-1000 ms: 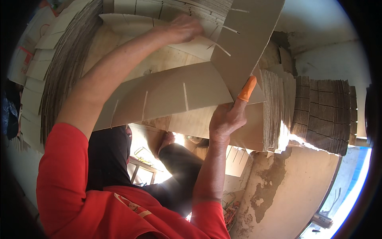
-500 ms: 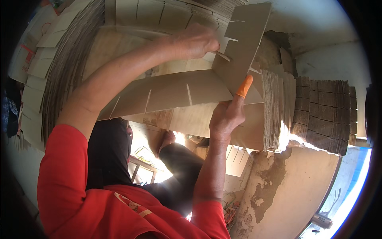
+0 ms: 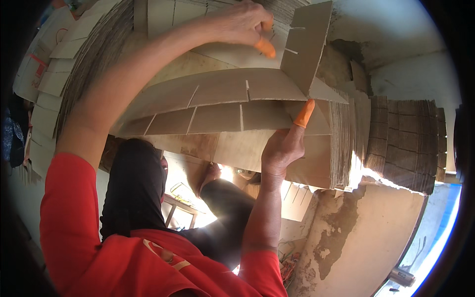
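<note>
Pieces of slotted brown cardboard lie joined in front of me. A long slotted cardboard strip (image 3: 217, 118) runs left to right, with a second long strip (image 3: 217, 88) just behind it. A cross strip (image 3: 308, 47) stands at an angle at their right end, its slots showing. My right hand (image 3: 281, 151) grips the near long strip by its right end, its orange-capped thumb pointing up; its other fingers are largely hidden. My left hand (image 3: 237, 24) is raised beyond the strips, left of the cross strip. Its thumb and a finger wear orange caps and are apart, with nothing visible between them.
Stacked cardboard sheets (image 3: 341, 143) stand to the right, beside darker bundled cardboard (image 3: 403, 141). Another tall stack (image 3: 94, 59) leans at the left. Below are my legs in black trousers (image 3: 133, 183) and a small wooden frame (image 3: 180, 210). A stained wall (image 3: 366, 222) is at the lower right.
My left hand has moved up and away from the cross strip, its fingers opening. A second long strip now shows behind the first. My right hand has barely moved.
</note>
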`<control>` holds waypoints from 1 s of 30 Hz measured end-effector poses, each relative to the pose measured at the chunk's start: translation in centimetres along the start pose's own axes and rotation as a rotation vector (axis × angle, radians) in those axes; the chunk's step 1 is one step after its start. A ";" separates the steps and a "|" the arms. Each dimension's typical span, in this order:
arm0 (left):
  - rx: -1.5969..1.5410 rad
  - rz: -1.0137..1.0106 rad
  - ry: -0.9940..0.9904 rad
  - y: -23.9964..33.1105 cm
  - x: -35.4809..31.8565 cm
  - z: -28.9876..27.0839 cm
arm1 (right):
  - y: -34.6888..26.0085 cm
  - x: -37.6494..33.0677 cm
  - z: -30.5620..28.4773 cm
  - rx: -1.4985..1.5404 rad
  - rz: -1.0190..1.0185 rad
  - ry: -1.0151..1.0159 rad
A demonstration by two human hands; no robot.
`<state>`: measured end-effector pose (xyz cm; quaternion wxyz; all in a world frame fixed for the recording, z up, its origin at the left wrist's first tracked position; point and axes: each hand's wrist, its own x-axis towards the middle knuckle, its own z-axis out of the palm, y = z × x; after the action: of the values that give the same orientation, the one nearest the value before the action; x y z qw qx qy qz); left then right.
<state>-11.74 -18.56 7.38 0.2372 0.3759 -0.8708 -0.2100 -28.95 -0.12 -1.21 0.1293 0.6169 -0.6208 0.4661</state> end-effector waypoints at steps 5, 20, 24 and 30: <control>0.518 -0.097 0.048 -3.9 3.9 2.9 | -0.1 -0.2 0.6 0.087 0.018 -0.024; 0.595 0.262 0.277 -8.9 3.1 6.3 | -0.1 -0.2 0.3 0.175 0.060 -0.025; 0.476 0.219 0.233 -9.1 2.4 6.5 | 0.0 -0.3 0.4 0.226 0.063 -0.046; 0.464 0.322 0.266 -5.8 1.5 6.3 | 0.4 -0.7 -0.3 0.095 0.038 -0.067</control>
<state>-13.08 -22.13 -0.44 0.2869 0.3012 -0.9053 0.0859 -29.28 0.49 -1.69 0.0701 0.6255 -0.6137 0.4767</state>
